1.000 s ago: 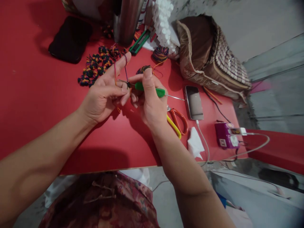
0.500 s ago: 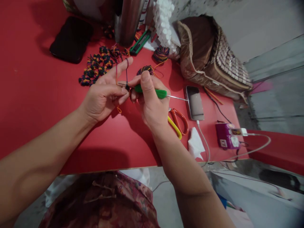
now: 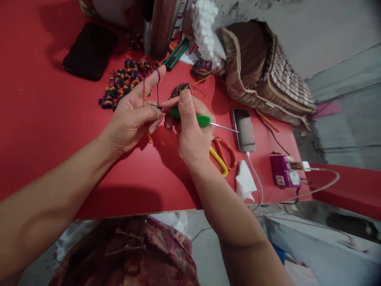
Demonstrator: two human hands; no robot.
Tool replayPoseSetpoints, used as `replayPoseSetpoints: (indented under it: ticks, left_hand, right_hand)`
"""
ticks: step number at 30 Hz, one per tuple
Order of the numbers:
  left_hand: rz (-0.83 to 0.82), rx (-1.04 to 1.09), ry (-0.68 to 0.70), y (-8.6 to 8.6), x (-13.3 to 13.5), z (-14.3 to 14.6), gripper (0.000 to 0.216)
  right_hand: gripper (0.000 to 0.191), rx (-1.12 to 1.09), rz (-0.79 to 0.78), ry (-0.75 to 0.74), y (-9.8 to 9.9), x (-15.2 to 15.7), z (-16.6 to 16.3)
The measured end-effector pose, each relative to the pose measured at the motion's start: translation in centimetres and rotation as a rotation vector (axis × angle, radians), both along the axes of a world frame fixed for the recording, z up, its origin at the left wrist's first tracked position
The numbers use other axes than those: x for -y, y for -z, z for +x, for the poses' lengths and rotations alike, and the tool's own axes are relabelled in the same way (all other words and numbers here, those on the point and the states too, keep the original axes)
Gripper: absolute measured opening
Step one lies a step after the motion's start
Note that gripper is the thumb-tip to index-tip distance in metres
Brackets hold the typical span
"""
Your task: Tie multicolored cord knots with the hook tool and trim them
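Note:
My right hand (image 3: 190, 135) is closed on a crochet hook with a green handle (image 3: 196, 118); its metal tail sticks out to the right. The hook's tip meets a tiny dark crochet piece pinched between the thumb and fingers of my left hand (image 3: 131, 119). Multicoloured yarn (image 3: 157, 85) runs up over my raised left index finger. A small yarn ball (image 3: 180, 89) lies just behind my hands. Both hands hover above the red table (image 3: 44, 119).
A heap of small finished crochet pieces (image 3: 122, 81) and a black pouch (image 3: 89, 49) lie at the left. Scissors (image 3: 223, 153), a phone (image 3: 244, 129) on a cable, a tissue (image 3: 244, 180) and a purple charger (image 3: 284, 171) lie at the right. A steel flask (image 3: 159, 26) and a brown bag (image 3: 262, 67) stand behind.
My right hand has tilted the hook, its tail dropping slightly to the right. My left index finger with the yarn has shifted a little. Nothing else has moved.

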State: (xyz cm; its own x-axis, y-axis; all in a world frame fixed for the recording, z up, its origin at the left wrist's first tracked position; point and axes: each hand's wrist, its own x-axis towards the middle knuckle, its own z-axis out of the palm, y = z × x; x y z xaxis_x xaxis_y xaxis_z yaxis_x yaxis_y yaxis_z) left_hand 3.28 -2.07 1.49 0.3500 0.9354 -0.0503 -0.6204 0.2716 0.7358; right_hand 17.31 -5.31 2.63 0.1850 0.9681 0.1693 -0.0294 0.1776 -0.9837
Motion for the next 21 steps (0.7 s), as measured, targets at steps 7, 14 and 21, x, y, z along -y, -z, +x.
replayPoseSetpoints:
  ticks: [7,14,21]
  left_hand:
    - [0.078,-0.041,0.005,0.1,-0.2,-0.2,0.096]
    - [0.233,-0.083,-0.152,0.3,0.2,1.0,0.093]
    - [0.127,-0.102,-0.148,0.3,-0.1,0.6,0.093]
  right_hand:
    - [0.051,0.449,0.423,0.037,2.2,0.4,1.0]
    - [0.035,0.472,0.532,0.034,2.5,0.3,0.9]
    - [0.028,0.622,0.389,0.026,3.8,0.0,0.6]
